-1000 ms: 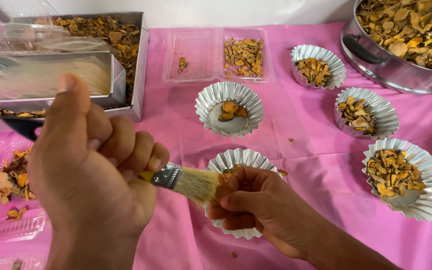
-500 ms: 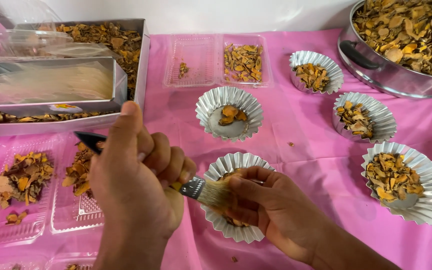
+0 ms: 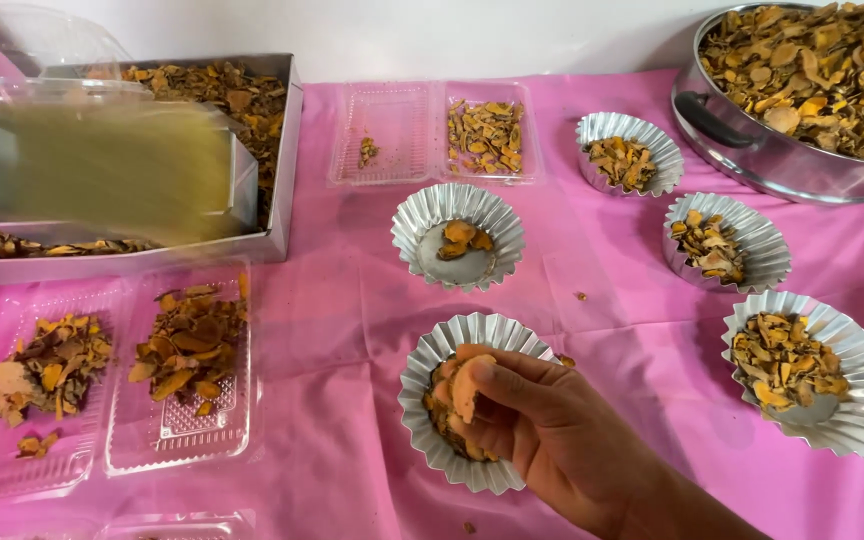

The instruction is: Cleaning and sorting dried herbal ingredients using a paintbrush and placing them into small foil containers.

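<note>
My right hand pinches an orange dried slice between thumb and fingers, just above a fluted foil cup near the front of the pink cloth. The cup holds a few more slices under my fingers. A brush with pale yellow bristles appears as a motion-blurred smear at the upper left, over the metal tray of dried slices. My left hand is outside the picture.
Other fluted cups with slices stand at the centre and along the right. A large steel pot full of slices is at the back right. Clear plastic trays with slices lie front left and at the back.
My left hand with the brush has swung away from the front cup to the upper left and left the view. My right hand stays at the cup, holding a slice.
</note>
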